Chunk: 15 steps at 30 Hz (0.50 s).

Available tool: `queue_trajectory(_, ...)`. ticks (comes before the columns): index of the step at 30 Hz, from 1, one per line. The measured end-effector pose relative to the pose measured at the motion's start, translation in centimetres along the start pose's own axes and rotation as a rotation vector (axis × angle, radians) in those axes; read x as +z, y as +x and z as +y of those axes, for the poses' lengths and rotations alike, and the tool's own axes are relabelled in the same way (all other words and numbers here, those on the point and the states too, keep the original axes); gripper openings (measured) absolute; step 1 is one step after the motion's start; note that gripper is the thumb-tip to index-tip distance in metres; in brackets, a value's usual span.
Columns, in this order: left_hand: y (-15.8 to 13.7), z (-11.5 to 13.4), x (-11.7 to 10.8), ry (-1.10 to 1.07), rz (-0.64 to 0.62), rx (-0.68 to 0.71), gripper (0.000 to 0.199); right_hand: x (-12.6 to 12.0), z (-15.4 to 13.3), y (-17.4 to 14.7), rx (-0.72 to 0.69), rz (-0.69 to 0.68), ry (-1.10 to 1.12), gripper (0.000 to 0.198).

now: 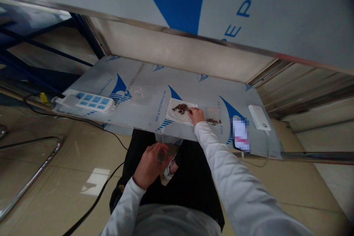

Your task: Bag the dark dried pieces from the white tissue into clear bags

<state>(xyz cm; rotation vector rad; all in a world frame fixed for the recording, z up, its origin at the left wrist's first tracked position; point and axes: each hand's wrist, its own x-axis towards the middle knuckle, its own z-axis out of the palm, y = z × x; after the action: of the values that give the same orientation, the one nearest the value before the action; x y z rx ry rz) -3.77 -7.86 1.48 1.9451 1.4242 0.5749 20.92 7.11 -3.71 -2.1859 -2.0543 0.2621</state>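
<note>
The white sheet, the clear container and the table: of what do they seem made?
Sheet: probably matte paper or tissue; it looks thin and white. Container: smooth-looking plastic or glass, I cannot tell which; it is see-through. Table: its surface seems plastic film, slightly glossy, printed "PE Protective Film"; what lies beneath is hidden.

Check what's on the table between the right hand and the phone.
In the head view, a small clear bag with brown bits inside lies between the right hand and the phone.
</note>
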Motion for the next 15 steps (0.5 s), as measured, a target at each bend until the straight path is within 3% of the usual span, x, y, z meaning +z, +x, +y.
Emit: queue_trajectory(15,0.1,-0.1,-0.3,-0.035,0.004,-0.002,0.014,-0.3,0.2,1.4,-0.013,-0.029,-0.015,0.024)
